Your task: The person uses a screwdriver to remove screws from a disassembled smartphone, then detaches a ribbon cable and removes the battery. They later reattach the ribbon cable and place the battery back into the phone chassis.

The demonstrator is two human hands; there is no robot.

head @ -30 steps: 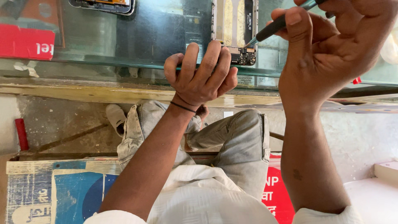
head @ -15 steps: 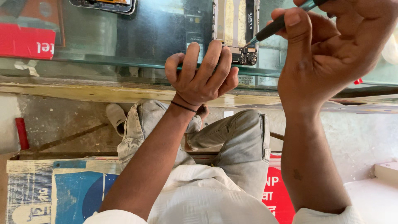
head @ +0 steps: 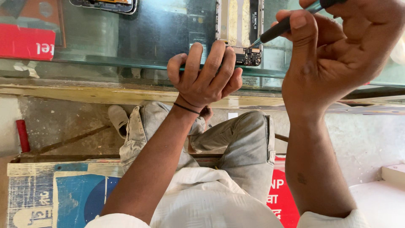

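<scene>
Pinching a slim black screwdriver (head: pixel 291 23), right hand (head: pixel 337 55) probes the opened phone (head: pixel 240 29); left hand (head: pixel 204 74) steadies it on glass.

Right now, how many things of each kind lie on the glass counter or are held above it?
Opened phones: 2, one by the left hand, one at the far edge
Screwdrivers: 1, in the right hand
Total: 3

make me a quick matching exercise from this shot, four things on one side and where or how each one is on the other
Things:
1. left hand
2. right hand
3. opened phone
4. second phone

Places or states:
A. at the top left edge of the view, partly cut off
B. gripping a dark screwdriver
C. lying on the glass counter, insides showing
D. fingers resting on the counter's near edge, beside the opened phone

Pairs: 1-D, 2-B, 3-C, 4-A
</scene>
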